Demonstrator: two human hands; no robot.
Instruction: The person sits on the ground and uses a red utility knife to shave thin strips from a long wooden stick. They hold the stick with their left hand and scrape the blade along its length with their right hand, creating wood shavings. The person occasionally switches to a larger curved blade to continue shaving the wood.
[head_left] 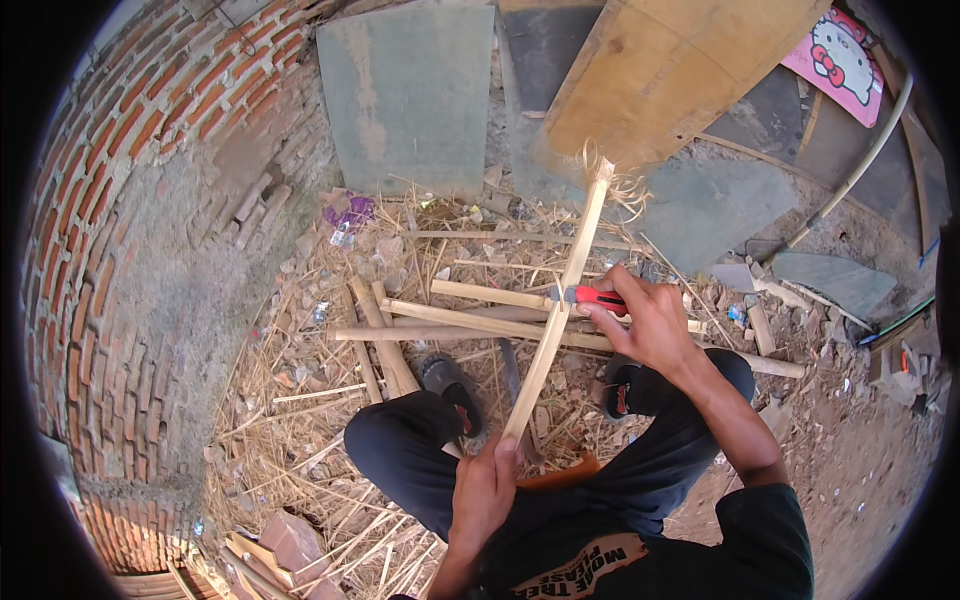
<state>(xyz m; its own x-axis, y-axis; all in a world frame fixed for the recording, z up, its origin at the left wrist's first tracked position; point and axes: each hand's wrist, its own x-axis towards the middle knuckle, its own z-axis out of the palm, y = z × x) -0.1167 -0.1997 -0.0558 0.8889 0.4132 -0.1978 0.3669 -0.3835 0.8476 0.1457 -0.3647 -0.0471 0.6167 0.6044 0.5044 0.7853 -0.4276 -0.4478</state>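
A pale split bamboo strip (538,378) slants up and away from my lap, with curled shavings (628,192) clinging round its far end. My left hand (486,488) is closed round the strip's near end. In my right hand (652,318) I grip a red and black utility knife (598,298), its blade end lying across the strip about midway. A thin curl of bamboo shows beside the blade. Under the strip, several bamboo pieces (460,322) lie crosswise on the ground between and beyond my feet.
Straw-like shavings (300,440) and rubble cover the ground. A brick wall (110,280) rises at left. Beyond stand a grey-green panel (408,100), a brown wooden board (660,80) and a pink cartoon panel (838,66). A thin pole (850,180) leans at far right.
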